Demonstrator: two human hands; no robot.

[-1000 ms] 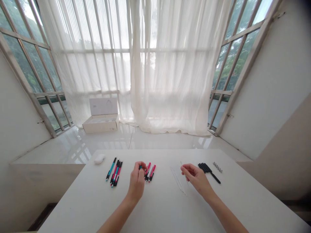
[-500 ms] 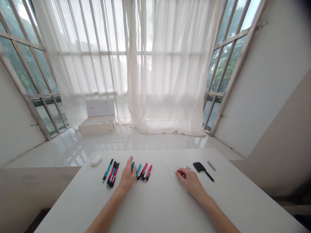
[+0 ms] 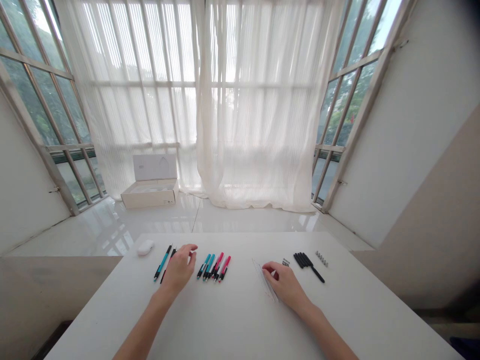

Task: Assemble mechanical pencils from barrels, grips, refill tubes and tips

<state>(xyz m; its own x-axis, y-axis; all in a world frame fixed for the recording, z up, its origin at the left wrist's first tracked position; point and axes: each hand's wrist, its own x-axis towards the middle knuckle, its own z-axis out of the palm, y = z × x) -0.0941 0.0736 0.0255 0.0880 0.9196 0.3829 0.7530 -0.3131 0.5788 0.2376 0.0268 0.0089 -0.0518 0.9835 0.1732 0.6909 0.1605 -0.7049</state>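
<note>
My left hand [image 3: 179, 268] hovers over the left group of pens, thumb and index finger spread, nothing between them. It hides most of that group; a teal and black pen [image 3: 162, 263] shows beside it. To its right lie several teal and pink pen barrels [image 3: 213, 267] in a row. My right hand [image 3: 282, 281] rests low on the table with fingertips pinched at the thin white pen refills [image 3: 264, 281], apparently on one of them. The refills lie slanted, close together, partly under that hand.
Small springs [image 3: 286, 262] lie behind my right hand. Farther right are several black rubber grips [image 3: 303, 260], one set apart at an angle, and a row of small grey tips [image 3: 321, 258]. A white case [image 3: 145, 247] sits at the left; an open box [image 3: 150, 195] stands on the sill.
My left hand has moved left, from the teal barrels to the left pen group. My right hand has shifted slightly left, and the refills lie closer together.
</note>
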